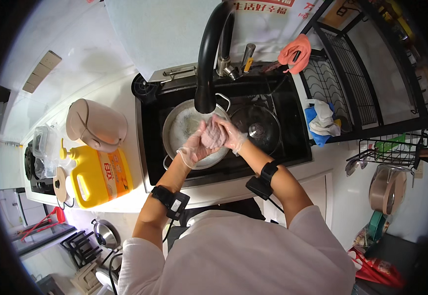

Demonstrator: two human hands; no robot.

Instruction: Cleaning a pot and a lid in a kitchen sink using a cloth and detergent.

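Observation:
Both my hands wear thin clear plastic gloves and squeeze one bunched pinkish-grey cloth [214, 135] between them. My left hand [195, 147] grips its left and lower side, and my right hand [233, 133] presses its upper right side. They are over a round metal pot [179, 147] with loop handles, which stands in a black sink [291, 110] and holds cloudy, foamy liquid. Just above the hands ends the spout of a black faucet [204, 88]; whether water runs is hard to tell. Right of the pot lies a glass lid [269, 127] with a round knob.
On the left counter stand a yellow pump jug [92, 177] and a beige lidded bin [96, 125]. An orange cloth [297, 53] hangs behind the sink. To the right are a black dish rack [346, 88] and white and blue cloths [322, 120].

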